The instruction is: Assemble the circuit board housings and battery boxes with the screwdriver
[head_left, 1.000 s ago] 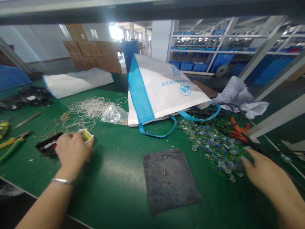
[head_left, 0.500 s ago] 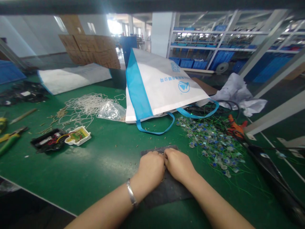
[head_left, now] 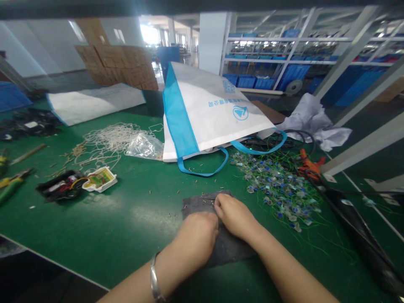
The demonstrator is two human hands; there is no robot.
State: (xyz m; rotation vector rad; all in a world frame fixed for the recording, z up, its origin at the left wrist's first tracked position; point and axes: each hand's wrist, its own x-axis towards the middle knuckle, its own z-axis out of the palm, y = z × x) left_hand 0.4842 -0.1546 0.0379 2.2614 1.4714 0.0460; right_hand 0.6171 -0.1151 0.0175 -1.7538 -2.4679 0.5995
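My left hand, with a silver bracelet at the wrist, is curled closed over the dark grey cloth mat. Its fingertips face away from me, so whatever they may hold is hidden. Just beyond it, my right hand is closed in a pinch near the mat's far edge; what sits between its fingers is too small or covered to name. Several tiny brass-coloured metal pieces lie on the mat beside the right fingertips, and more are scattered on the green table.
A white and blue bag stands behind the mat. To the right spreads a heap of small clear and blue parts with green wires, near an orange clamp. Left are an opened device, white cords and pliers.
My left hand has drawn back toward me and away from the right hand, uncovering small metal pieces on the mat. My right hand stays at nearly the same place. The view has shifted slightly.
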